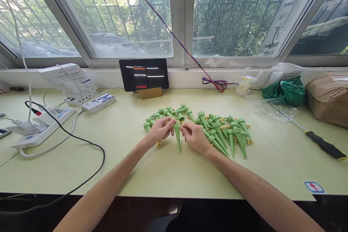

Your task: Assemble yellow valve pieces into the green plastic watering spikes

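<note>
A green plant watering spike (pixel 177 138) hangs point down between my hands, its ribbed cap at the top. My left hand (pixel 161 130) is closed, with thumb and fingertips pinched at the cap's left side. My right hand (pixel 195 137) is closed too, its fingertips together at the cap's right edge; whatever they pinch is too small and hidden to name. Behind and left of the spike lies a group of similar green spikes (pixel 181 108). To the right is a larger heap of spikes (pixel 217 126) with small yellow valves, partly covered by my right hand.
A tablet (pixel 144 74) showing a timer leans by the window. White boxes (pixel 73 81), a power strip (pixel 46 130) and a black cable (pixel 92 143) are on the left. On the right lie a screwdriver (pixel 323 144), a green bag (pixel 285 91) and a brown package (pixel 327 98).
</note>
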Available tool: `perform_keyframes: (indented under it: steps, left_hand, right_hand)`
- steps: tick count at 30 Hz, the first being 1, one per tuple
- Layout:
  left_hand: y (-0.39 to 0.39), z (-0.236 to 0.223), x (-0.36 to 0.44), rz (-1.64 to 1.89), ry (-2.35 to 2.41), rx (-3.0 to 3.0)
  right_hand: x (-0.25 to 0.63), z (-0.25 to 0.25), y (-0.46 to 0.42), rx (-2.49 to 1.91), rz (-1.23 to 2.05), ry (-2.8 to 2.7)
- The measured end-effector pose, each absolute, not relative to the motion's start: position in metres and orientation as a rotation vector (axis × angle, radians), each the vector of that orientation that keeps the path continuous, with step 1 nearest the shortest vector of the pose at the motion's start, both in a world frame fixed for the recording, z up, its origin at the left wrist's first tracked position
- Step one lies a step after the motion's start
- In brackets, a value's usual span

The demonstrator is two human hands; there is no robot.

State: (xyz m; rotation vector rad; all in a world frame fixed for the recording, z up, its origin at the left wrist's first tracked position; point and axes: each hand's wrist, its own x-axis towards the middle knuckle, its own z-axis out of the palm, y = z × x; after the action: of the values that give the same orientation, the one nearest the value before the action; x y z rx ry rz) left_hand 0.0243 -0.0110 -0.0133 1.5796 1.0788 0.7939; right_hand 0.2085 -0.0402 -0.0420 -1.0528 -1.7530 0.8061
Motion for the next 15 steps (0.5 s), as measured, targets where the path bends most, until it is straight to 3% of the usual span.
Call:
perform_keyframes:
  steps: [5,15]
  left_hand:
    - [-0.010,-0.012,0.025,0.898,1.152,1.590]
    - [-0.010,-0.013,0.024,0.886,1.223,1.641]
  right_hand:
    - [0.210,-0.038,-0.041,-1.010,0.659,-1.770]
    - [0.245,-0.024,-0.025,-1.025,0.055,-1.510]
